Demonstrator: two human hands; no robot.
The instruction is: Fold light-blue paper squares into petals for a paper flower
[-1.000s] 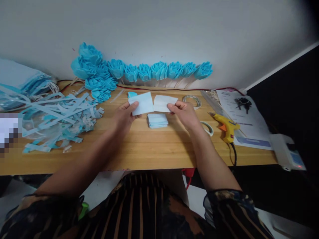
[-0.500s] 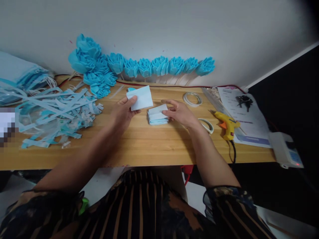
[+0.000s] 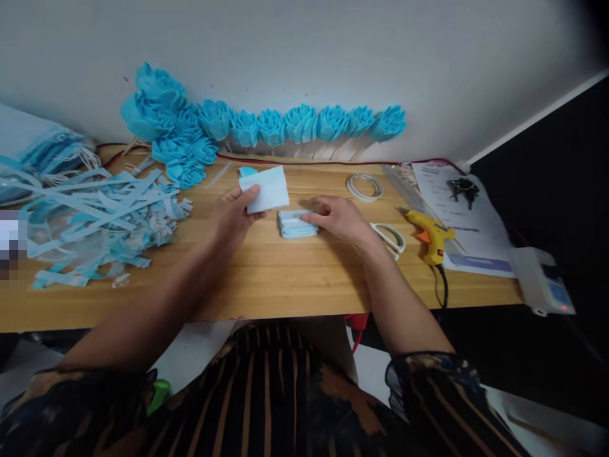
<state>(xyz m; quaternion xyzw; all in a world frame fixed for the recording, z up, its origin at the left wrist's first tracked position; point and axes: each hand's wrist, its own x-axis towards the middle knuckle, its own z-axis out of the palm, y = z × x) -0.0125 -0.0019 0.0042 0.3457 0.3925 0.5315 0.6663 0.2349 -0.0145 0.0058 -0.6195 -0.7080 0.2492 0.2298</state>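
Observation:
Between thumb and fingers, my left hand (image 3: 240, 209) holds a flat light blue fabric piece (image 3: 267, 188) up over the table; whether it is one layer or several I cannot tell. Just right of it, a small stack of light blue fabric pieces (image 3: 297, 227) lies on the wood. My right hand (image 3: 337, 219) is at the stack's right side, its thumb on the top piece and its index finger bent above; the other fingers are partly hidden. Behind my left hand a small bright blue piece (image 3: 247, 171) shows in part.
Blue fabric flowers (image 3: 299, 124) on sticks line the wall. Cut strips and scraps (image 3: 109, 216) cover the left, near stacked face masks (image 3: 52, 149). On the right are a tape roll (image 3: 349, 185), scissors (image 3: 397, 238), a yellow glue gun (image 3: 432, 235), keys (image 3: 464, 190) on printed paper (image 3: 476, 235) and a white power strip (image 3: 542, 279).
The top piece, tilted up at my right hand before, now lies flatter on the stack. My right thumb has shifted slightly left over it. My left hand keeps its piece, and the view has shifted a little.

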